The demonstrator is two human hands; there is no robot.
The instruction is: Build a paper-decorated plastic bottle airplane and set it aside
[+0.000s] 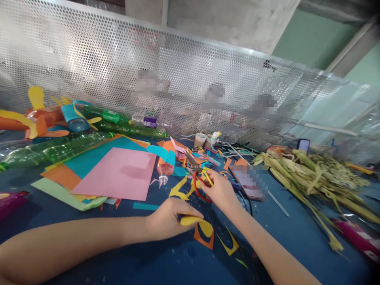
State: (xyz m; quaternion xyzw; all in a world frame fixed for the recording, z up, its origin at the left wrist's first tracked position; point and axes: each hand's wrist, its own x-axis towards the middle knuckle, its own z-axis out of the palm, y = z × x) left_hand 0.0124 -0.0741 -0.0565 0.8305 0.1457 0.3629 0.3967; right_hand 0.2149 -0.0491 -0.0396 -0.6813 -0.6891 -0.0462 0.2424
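My left hand (pixel 169 219) is closed on a yellow paper cutout (pixel 204 227) with rounded ends, held above the blue table. My right hand (pixel 221 190) has its fingers around the handles of red-handled scissors (pixel 194 166). The blades point up and away, towards the pile of scraps. A narrow yellow piece (pixel 208 178) shows at the right fingers; whether it belongs to the scissors I cannot tell. Cut yellow paper scraps (pixel 179 190) lie left of the scissors. Below my left hand are an orange scrap (pixel 204 239) and a yellow scrap (pixel 230 243) with curved cutouts.
Coloured paper sheets (pixel 118 170) are stacked at left, behind them green plastic bottles (pixel 68 148). A small bottle with orange and blue paper (pixel 165 168) stands mid-table. A phone (pixel 247 182) and dry husks (pixel 297 174) lie right. A perforated metal screen (pixel 184 71) runs along the back; people sit beyond.
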